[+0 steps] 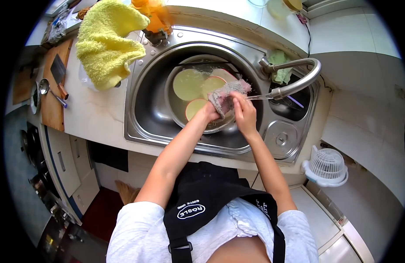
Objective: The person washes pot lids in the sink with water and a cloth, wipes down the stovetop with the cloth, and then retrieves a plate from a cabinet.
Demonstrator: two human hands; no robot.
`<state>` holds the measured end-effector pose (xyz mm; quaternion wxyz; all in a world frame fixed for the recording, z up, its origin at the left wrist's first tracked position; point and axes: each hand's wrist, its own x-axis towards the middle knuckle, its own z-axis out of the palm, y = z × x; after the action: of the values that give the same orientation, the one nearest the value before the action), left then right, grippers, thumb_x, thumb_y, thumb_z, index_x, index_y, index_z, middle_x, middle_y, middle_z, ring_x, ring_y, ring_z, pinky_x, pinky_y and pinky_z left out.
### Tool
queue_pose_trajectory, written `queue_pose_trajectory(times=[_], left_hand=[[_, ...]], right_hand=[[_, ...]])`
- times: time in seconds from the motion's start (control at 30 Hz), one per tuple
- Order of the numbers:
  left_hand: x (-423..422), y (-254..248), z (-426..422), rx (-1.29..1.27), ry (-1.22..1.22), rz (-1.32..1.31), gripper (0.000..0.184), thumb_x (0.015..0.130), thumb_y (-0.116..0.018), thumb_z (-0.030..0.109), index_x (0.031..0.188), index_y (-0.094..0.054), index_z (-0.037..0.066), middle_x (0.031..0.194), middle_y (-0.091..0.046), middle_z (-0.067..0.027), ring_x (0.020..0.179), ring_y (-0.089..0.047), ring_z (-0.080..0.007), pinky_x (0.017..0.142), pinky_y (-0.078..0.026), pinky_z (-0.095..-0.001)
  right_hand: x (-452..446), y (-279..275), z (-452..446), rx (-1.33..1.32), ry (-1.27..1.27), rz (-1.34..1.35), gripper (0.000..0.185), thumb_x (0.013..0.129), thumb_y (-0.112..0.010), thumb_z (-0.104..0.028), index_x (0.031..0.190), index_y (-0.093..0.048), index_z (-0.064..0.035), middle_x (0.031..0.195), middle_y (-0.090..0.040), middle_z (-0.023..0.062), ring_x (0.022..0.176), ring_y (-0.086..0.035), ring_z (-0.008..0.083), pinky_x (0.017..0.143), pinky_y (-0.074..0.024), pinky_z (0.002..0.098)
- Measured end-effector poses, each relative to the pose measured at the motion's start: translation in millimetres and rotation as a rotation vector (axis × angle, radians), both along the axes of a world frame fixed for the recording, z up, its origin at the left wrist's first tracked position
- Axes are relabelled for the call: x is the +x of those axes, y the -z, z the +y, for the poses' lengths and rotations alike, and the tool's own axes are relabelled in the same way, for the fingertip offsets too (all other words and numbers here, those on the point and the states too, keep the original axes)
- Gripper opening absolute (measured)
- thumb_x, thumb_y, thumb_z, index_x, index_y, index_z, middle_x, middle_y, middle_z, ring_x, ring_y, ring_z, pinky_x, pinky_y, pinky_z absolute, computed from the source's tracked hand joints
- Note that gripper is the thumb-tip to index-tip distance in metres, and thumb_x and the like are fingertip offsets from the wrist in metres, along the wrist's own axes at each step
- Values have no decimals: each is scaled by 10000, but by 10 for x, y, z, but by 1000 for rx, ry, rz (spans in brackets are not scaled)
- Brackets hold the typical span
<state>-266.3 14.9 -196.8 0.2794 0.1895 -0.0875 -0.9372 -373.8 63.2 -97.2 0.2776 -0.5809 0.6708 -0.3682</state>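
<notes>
A grey and pink dishcloth (221,97) is bunched between both hands, in the stream of water from the curved faucet (298,92). My left hand (212,112) grips it from the left, with most of its fingers covered by the fabric. On the other side, my right hand (245,113) is closed at the cloth's right edge, fingers bent against it. Below them, a round metal basin (171,97) stands in the sink. It holds water and several pale, round dishes, among them a large one (188,84) and a red-rimmed one (194,108).
The steel sink (143,111) surrounds the basin. A yellow towel (108,44) hangs at the upper left beside an orange bottle (153,15). On the left, a cleaver (58,70) and ladle (45,86) lie on a wooden board (51,111). A white strainer basket (327,166) sits at right.
</notes>
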Motion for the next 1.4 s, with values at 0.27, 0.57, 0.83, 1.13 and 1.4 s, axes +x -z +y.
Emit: queue_pose_trajectory(times=[0.27, 0.57, 0.83, 1.13, 1.4], left_hand=[[-138, -317, 149, 739, -100, 893, 490, 940, -333, 430, 1337, -378, 146, 1311, -452, -42, 1148, -471, -208, 996, -361, -328], [-130, -530, -95, -42, 233, -122, 463, 885, -434, 485, 1271, -462, 232, 1192, -524, 10, 1011, -531, -205, 797, -477, -380], [336, 49, -192, -63, 343, -118, 563, 904, -374, 516, 1320, -376, 137, 1318, -433, -75, 1166, -458, -243, 931, -424, -458], [-264, -187, -44, 184, -95, -263, 433, 932, -411, 429, 1131, -497, 55, 1088, -571, -93, 984, -562, -197, 843, -455, -307], [-408, -292, 48, -37, -427, -660, 361, 952, -408, 382, 852, -549, 64, 776, -544, -12, 702, -494, -100, 620, -427, -262]], right_hand=[[258, 393, -151, 44, 147, -137, 487, 934, -369, -291, 1331, -352, -10, 1358, -365, 201, 1307, -264, 332, 1074, -165, 411], [-192, 304, 113, 277, 284, -309, 401, 854, -577, -175, 1210, -463, -30, 1075, -553, 83, 940, -528, 150, 783, -434, 269], [-614, 98, -221, 359, 312, -1361, 287, 889, -549, -305, 1040, -543, -61, 951, -613, 57, 882, -602, 174, 747, -503, 345], [112, 201, -54, 45, 261, -213, 345, 831, -613, -215, 1027, -487, 39, 892, -582, 194, 805, -585, 326, 713, -461, 373], [119, 348, -221, 186, 318, -23, 345, 859, -544, -342, 948, -554, -9, 672, -558, 229, 726, -570, 414, 580, -423, 461]])
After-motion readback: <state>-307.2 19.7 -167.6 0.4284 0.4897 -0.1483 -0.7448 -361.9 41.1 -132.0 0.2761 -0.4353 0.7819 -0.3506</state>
